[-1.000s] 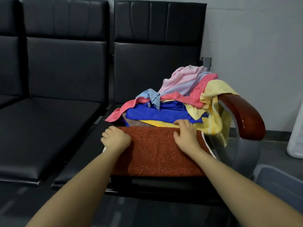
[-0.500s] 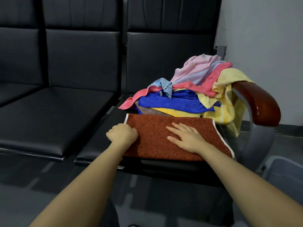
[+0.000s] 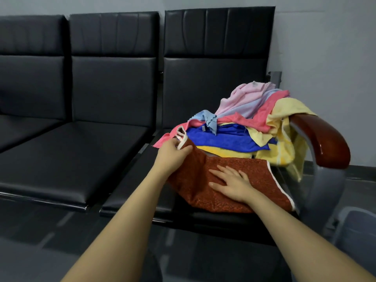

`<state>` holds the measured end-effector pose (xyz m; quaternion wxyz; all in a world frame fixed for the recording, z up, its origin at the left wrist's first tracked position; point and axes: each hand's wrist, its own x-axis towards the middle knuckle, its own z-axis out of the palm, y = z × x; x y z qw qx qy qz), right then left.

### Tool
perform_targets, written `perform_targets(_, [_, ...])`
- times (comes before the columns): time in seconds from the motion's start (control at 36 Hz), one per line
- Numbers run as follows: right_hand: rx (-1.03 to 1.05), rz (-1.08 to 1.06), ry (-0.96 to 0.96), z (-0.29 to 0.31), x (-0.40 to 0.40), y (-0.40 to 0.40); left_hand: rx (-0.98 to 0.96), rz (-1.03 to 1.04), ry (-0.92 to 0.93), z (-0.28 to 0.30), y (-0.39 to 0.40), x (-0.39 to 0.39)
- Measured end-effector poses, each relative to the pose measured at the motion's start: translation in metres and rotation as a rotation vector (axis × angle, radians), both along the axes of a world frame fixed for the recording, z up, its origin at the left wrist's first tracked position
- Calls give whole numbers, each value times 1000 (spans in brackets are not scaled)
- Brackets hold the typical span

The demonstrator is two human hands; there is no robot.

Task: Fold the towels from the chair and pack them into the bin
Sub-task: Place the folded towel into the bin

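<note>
Row of black padded leather-look seats (image 3: 85,155) on a metal frame, three seat backs in view against a grey wall (image 3: 325,47). Rightmost black seat (image 3: 130,192) carries all the laundry. Curved glossy red-brown wooden armrest (image 3: 323,139) on a grey metal support at its right end.

Grey plastic bin (image 3: 354,226) on the floor, right of the seat, below the armrest; only a corner shows, contents not visible.

Loose pile of towels (image 3: 244,127) at the back right of the seat: pale pink towel (image 3: 242,96) on top, coral pink towel (image 3: 262,117) under it, pale yellow towel (image 3: 284,127) draped over the armrest and hanging down, royal blue towel (image 3: 221,139) lower down, small light blue scalloped-edge cloth (image 3: 207,119) on the front left of the pile.

Rust-orange terry towel with white edging (image 3: 240,180) lies at the front of the seat, just in front of the pile. Long axis runs left-right along the seat's front edge. Right end flat, white-edged short side facing the armrest. Left end lifted, its white-trimmed corner pointing up and back toward the pile.

Right hand (image 3: 232,184): fingers spread straight, palm flat, pressing the towel's middle.

Left hand (image 3: 173,153): fingers closed, pinching the raised left corner, holding it above the seat.
</note>
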<state>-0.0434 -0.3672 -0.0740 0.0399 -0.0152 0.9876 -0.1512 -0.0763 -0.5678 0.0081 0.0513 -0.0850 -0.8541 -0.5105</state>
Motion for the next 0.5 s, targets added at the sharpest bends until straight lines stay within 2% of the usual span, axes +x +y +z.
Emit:
perform_targets(0.06, [-140,-26,57,2,0,2,-20,-71,-38,6,12,5])
perform_targets(0.14, [-468,-124,195,10,6,9,-25,-191,-83,9,31,11])
perform_targets(0.22, [-470,-271,331,20,16,23,14,-258,-86,9,55,21])
perform_targets(0.31, [-591,-413,400,27,26,39,29,-384,-113,8,79,30])
perform_targets(0.39, [-661,-531,340,33,36,54,-21,-531,-195,5,103,38])
perform_targets(0.44, [-604,-577,253,35,42,60,-120,-506,-180,1,116,39])
perform_targets(0.5, [-536,-593,200,34,44,62,-266,-391,-91,-6,121,36])
